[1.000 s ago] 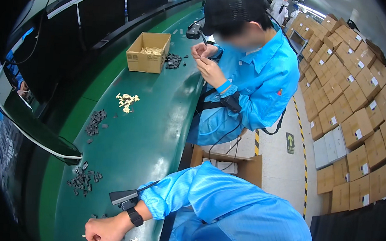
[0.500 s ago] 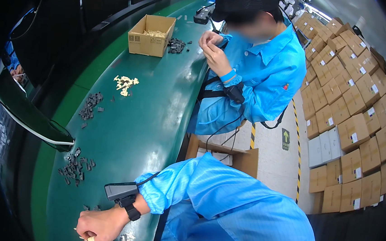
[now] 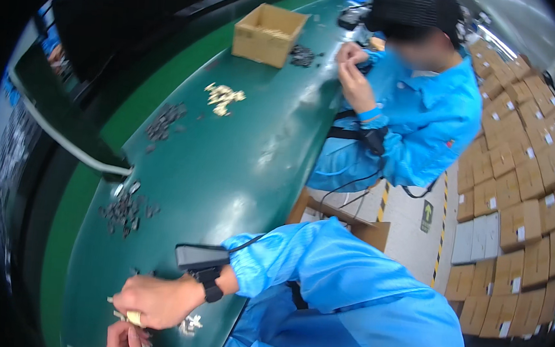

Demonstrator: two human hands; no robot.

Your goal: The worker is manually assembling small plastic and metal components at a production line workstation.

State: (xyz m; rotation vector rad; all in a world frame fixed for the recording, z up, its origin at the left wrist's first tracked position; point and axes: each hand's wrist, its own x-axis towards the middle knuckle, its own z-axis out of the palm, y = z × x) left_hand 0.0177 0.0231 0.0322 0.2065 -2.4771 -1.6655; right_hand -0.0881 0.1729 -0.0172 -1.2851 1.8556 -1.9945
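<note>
Hands (image 3: 158, 302) have room between the table edges (image 3: 298, 187)

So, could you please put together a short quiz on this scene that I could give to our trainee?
1. Multiple choice: where is the camera wearer's left hand?
a) Down on the floor
b) Close by the right hand, at the lower edge of the picture
c) Flat on the wearer's thigh

2. True or false: the co-worker's hands are held close together.

3. Fill in the missing colour: on the green worktop, the pile just beside the open cardboard box is made up of small ____ parts.

Key: 1. b; 2. true; 3. black.
</note>
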